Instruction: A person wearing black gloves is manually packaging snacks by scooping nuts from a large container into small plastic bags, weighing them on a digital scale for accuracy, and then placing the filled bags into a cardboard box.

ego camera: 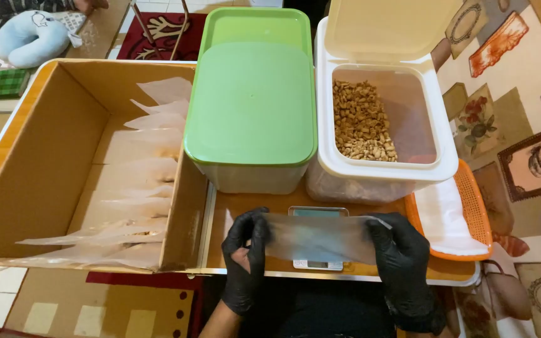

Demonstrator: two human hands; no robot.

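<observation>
Clear plastic bag (pixel 320 236) stretched above the scale (pixel 318 213) at the desk's near edge, left hand (pixel 246 250) and right hand (pixel 402 260) fingers pinching its ends, palms facing inward.

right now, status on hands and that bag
Left hand and right hand both gripping clear plastic bag. Bag stretched flat above small scale. Nothing in the way.

The scale (pixel 318 213) lies mostly hidden behind the bag (pixel 317 238) stretched between the left hand (pixel 245 260) and right hand (pixel 402 263). Its display is too blurred to tell. Beyond the right hand, the bin's lid (pixel 389 28) is cut off by the top edge.
</observation>
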